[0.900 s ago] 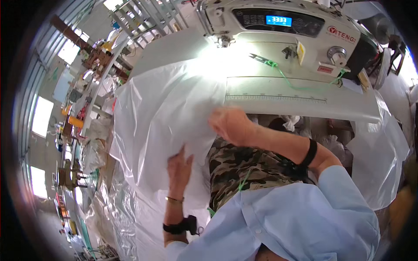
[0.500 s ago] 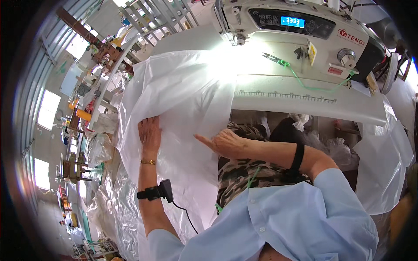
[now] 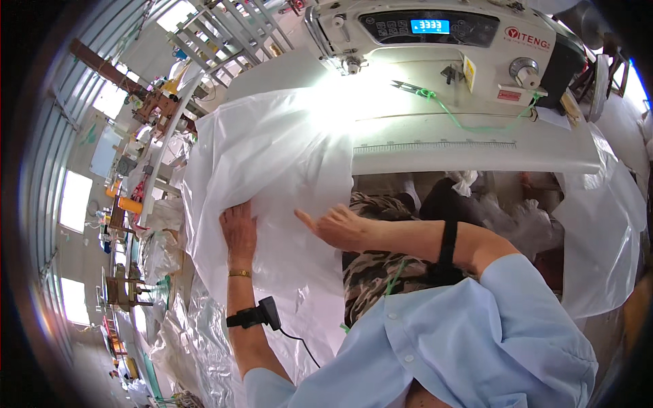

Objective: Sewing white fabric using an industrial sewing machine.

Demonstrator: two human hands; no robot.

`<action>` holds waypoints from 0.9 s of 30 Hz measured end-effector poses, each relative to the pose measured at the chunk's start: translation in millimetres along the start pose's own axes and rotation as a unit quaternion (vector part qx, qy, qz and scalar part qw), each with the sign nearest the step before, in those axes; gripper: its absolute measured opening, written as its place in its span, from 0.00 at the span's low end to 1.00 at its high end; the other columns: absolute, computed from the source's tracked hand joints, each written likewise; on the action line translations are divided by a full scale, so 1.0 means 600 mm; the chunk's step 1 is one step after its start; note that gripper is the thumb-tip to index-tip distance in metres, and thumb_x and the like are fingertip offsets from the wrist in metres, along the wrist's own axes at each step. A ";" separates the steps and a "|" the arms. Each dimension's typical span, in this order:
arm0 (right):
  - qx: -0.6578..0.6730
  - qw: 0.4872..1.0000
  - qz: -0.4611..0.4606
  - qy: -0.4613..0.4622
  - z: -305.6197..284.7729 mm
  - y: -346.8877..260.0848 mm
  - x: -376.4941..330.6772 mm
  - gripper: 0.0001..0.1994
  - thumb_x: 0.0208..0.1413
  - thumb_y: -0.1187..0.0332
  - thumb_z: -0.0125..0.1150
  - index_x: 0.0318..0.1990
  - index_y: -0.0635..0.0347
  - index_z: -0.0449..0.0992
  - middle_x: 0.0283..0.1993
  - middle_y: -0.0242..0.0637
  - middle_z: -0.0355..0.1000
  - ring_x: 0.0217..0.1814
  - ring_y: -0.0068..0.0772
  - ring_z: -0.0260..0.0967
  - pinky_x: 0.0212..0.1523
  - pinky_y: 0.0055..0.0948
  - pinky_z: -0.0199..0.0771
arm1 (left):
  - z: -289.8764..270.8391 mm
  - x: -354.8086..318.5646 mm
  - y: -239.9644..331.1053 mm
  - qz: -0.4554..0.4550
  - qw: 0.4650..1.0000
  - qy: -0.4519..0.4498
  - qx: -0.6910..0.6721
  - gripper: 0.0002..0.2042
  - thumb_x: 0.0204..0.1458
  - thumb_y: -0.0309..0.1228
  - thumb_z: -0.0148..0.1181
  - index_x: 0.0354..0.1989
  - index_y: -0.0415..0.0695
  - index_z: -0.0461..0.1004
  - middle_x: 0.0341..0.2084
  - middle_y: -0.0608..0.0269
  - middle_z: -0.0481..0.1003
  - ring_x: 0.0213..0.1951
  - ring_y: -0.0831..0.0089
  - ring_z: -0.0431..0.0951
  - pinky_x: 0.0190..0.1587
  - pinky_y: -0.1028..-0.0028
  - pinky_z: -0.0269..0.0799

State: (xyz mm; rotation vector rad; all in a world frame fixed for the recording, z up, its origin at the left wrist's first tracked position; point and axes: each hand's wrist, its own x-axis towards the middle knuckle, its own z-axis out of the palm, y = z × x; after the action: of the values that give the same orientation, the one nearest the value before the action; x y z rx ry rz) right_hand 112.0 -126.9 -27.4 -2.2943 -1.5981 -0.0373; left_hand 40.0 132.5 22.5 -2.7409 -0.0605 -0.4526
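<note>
A large translucent white plastic sheet (image 3: 204,163) spreads from the sewing machine's needle area down across my lap. My left hand (image 3: 239,230) lies palm down on it, its fingertips at a raised fold that partly hides them. Nearer the sheet's right edge is my right hand (image 3: 339,228), with the index finger stretched out to the left over the sheet. Its other fingers are curled in, and whatever they may hold is hidden. Beyond both hands stands the white sewing machine (image 3: 469,54), its needle area washed out by a bright lamp.
Thread snips (image 3: 407,87) on a green cord (image 3: 452,122) lie on the machine bed by a ruler scale (image 3: 435,145). Another plastic sheet (image 3: 602,245) hangs at the right. A metal rack (image 3: 231,37) stands at the far left, and cluttered benches line the left side.
The whole view has turned and shifted slightly, so the machine sits further left in the picture. Both hands keep much the same pose on or over the sheet.
</note>
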 end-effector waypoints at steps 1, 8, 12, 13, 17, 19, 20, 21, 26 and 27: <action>0.002 0.999 0.018 0.046 -0.005 -0.004 0.010 0.09 0.49 0.72 0.56 0.36 0.65 0.77 0.29 0.38 0.75 0.36 0.41 0.77 0.38 0.41 0.74 | 0.007 -0.001 -0.005 -0.008 1.000 -0.010 0.015 0.33 0.45 0.30 0.67 0.62 0.43 0.63 0.57 0.56 0.67 0.59 0.55 0.64 0.61 0.56 0.57; -0.001 0.992 -0.031 -0.125 0.071 0.024 -0.019 0.06 0.45 0.72 0.62 0.31 0.59 0.74 0.27 0.39 0.75 0.36 0.49 0.77 0.31 0.46 0.72 | 0.009 -0.014 0.008 -0.019 0.999 -0.035 -0.001 0.32 0.46 0.32 0.67 0.62 0.43 0.64 0.56 0.55 0.67 0.59 0.56 0.64 0.61 0.56 0.57; 0.137 0.990 -0.016 -0.022 -0.007 0.028 -0.091 0.08 0.45 0.72 0.66 0.29 0.58 0.71 0.24 0.39 0.73 0.31 0.51 0.75 0.30 0.47 0.70 | 0.003 0.001 0.008 0.007 1.000 -0.001 0.020 0.33 0.44 0.31 0.67 0.62 0.44 0.63 0.56 0.56 0.67 0.57 0.56 0.65 0.60 0.58 0.58; 0.174 0.984 -0.017 0.040 -0.058 0.010 -0.109 0.09 0.45 0.72 0.67 0.28 0.58 0.70 0.23 0.39 0.72 0.29 0.51 0.74 0.29 0.46 0.70 | 0.008 0.003 0.005 0.009 1.000 -0.003 0.018 0.33 0.44 0.31 0.67 0.62 0.44 0.63 0.56 0.56 0.67 0.57 0.56 0.65 0.60 0.58 0.58; 0.430 0.854 -0.149 0.252 -0.281 -0.003 -0.187 0.05 0.59 0.72 0.58 0.40 0.62 0.75 0.28 0.45 0.72 0.27 0.40 0.73 0.25 0.34 0.70 | 0.032 -0.023 -0.027 0.004 0.999 -0.005 0.037 0.30 0.46 0.30 0.65 0.61 0.43 0.65 0.56 0.58 0.68 0.56 0.59 0.66 0.60 0.59 0.60; 0.574 0.804 -0.086 0.130 -0.274 0.033 -0.230 0.06 0.57 0.74 0.60 0.41 0.62 0.76 0.29 0.41 0.73 0.26 0.39 0.72 0.28 0.29 0.70 | 0.021 -0.013 -0.028 -0.011 0.998 -0.019 0.050 0.30 0.46 0.28 0.64 0.61 0.43 0.65 0.56 0.58 0.68 0.56 0.58 0.66 0.60 0.59 0.60; 0.549 0.825 -0.103 0.091 -0.248 0.056 -0.240 0.05 0.58 0.72 0.60 0.40 0.62 0.75 0.30 0.41 0.74 0.26 0.40 0.73 0.29 0.31 0.71 | 0.009 0.004 -0.019 0.005 0.999 -0.018 0.030 0.29 0.47 0.27 0.62 0.61 0.42 0.65 0.56 0.57 0.68 0.57 0.58 0.66 0.60 0.58 0.60; 0.430 0.900 -0.064 -0.013 -0.207 0.070 -0.251 0.06 0.57 0.70 0.60 0.39 0.62 0.75 0.29 0.42 0.75 0.27 0.43 0.73 0.31 0.34 0.72 | -0.013 0.005 -0.011 0.018 1.000 -0.022 0.014 0.28 0.48 0.26 0.60 0.61 0.42 0.65 0.56 0.56 0.68 0.57 0.57 0.67 0.60 0.58 0.61; 0.074 0.983 0.079 -0.149 -0.075 0.091 -0.307 0.07 0.55 0.67 0.58 0.32 0.61 0.72 0.24 0.47 0.72 0.27 0.53 0.71 0.32 0.43 0.70 | -0.121 0.000 0.088 -0.015 0.992 -0.077 -0.098 0.16 0.50 0.25 0.55 0.48 0.40 0.72 0.42 0.52 0.75 0.46 0.54 0.74 0.47 0.58 0.70; 0.157 0.976 0.076 -0.132 -0.089 0.086 -0.301 0.06 0.55 0.69 0.58 0.35 0.61 0.73 0.24 0.47 0.72 0.28 0.52 0.72 0.32 0.44 0.70 | -0.135 -0.002 0.129 0.004 0.991 -0.048 -0.129 0.10 0.50 0.25 0.55 0.41 0.41 0.74 0.38 0.53 0.76 0.41 0.54 0.77 0.41 0.58 0.73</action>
State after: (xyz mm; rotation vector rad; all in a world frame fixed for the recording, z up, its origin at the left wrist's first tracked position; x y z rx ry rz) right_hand 102.5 -322.1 -29.5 -2.2278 -1.4173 0.5395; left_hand 22.1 31.4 67.3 -3.0146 -0.0167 -0.3483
